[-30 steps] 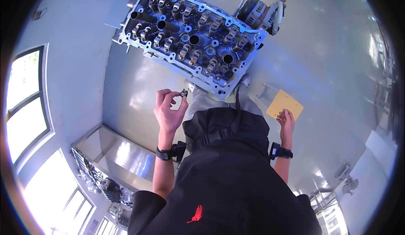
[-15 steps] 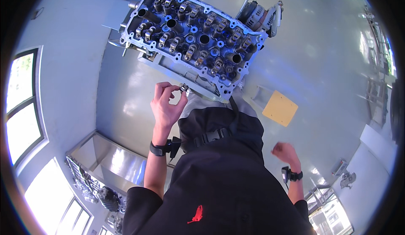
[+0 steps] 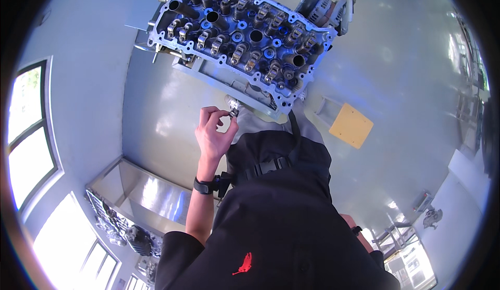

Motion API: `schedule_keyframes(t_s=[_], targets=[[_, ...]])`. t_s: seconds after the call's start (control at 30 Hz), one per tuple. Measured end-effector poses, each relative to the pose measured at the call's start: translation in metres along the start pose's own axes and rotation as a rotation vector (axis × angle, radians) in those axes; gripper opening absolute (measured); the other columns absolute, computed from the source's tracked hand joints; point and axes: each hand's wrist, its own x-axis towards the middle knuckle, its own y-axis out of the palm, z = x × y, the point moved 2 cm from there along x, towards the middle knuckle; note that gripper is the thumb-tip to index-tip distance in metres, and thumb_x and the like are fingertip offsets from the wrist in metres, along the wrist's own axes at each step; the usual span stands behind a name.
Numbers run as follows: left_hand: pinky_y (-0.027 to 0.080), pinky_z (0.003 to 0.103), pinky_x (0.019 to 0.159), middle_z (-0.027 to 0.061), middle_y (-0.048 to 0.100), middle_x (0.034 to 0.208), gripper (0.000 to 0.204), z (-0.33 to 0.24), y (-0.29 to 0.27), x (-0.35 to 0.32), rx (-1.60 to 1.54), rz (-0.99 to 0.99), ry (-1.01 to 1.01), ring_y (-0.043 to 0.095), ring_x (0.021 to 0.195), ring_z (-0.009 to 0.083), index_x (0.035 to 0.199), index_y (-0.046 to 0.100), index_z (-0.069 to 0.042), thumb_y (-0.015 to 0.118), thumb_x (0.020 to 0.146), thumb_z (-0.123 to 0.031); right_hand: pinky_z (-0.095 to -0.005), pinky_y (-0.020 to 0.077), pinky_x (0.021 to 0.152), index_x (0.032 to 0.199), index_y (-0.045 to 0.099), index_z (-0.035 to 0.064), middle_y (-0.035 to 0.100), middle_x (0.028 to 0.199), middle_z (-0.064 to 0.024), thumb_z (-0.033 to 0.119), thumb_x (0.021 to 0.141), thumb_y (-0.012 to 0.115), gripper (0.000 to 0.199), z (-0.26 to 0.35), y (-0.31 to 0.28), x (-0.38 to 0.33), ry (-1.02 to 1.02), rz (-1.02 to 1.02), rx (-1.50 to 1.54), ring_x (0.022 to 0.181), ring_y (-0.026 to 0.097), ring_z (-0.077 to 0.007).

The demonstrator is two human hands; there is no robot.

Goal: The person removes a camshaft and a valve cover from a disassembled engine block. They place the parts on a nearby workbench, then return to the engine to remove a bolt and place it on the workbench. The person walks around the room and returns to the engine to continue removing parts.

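Note:
A cylinder head (image 3: 245, 45) with rows of valve springs and rocker arms sits on a metal stand (image 3: 224, 88) in front of me. My left hand (image 3: 214, 131) is closed in a pinch, thumb against fingertips. Between them is a small shiny metal rocker arm (image 3: 234, 113), like those on the head. It is held just short of the head's near side, apart from it. My right hand (image 3: 348, 220) is down by my right side, mostly hidden behind my apron, and its fingers do not show.
An alternator (image 3: 319, 8) is mounted at the head's far right corner. A yellow stool (image 3: 351, 125) stands on the floor to the right. A steel bench (image 3: 148, 191) and engine parts (image 3: 138, 238) are at lower left, beside the windowed wall.
My right hand has drawn back and down, now mostly behind my apron. My left hand keeps its pinch on the rocker arm, a little farther right in view. The view has shifted slightly.

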Motion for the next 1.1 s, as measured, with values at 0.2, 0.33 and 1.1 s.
schedule_keyframes(t_s=[0.2, 0.33, 1.1], targets=[[0.044, 0.026, 0.048, 0.0034, 0.052, 0.082, 0.017, -0.008, -0.001, 0.018, 0.009, 0.026, 0.061, 0.053, 0.054, 0.0122, 0.075, 0.061, -0.006, 0.069, 0.061, -0.012, -0.0260, 0.0468, 0.072, 0.110, 0.051, -0.0055, 0.059, 0.101, -0.0109, 0.005, 0.075, 0.059, 0.037, 0.096, 0.074, -0.040, -0.157, 0.089, 0.406, 0.085, 0.059, -0.0178], [0.043, 0.025, 0.049, 0.0038, 0.052, 0.083, 0.016, -0.014, -0.005, 0.033, 0.036, 0.039, 0.093, 0.052, 0.056, 0.0117, 0.076, 0.062, -0.005, 0.069, 0.062, -0.011, -0.0261, 0.0445, 0.081, 0.114, 0.046, -0.0053, 0.056, 0.110, -0.0119, 0.006, 0.074, 0.060, 0.044, 0.132, 0.108, -0.056, -0.369, 0.081, 0.546, 0.095, 0.056, -0.0175], [0.041, 0.024, 0.050, 0.0054, 0.052, 0.084, 0.018, -0.044, -0.001, 0.042, -0.068, 0.065, 0.175, 0.049, 0.057, 0.0107, 0.077, 0.061, -0.003, 0.069, 0.062, -0.007, -0.0262, 0.0468, 0.069, 0.094, 0.058, 0.0030, 0.060, 0.083, -0.0018, 0.008, 0.077, 0.063, 0.018, 0.121, 0.074, -0.014, -0.122, -0.180, -0.126, 0.076, 0.058, -0.0126]])
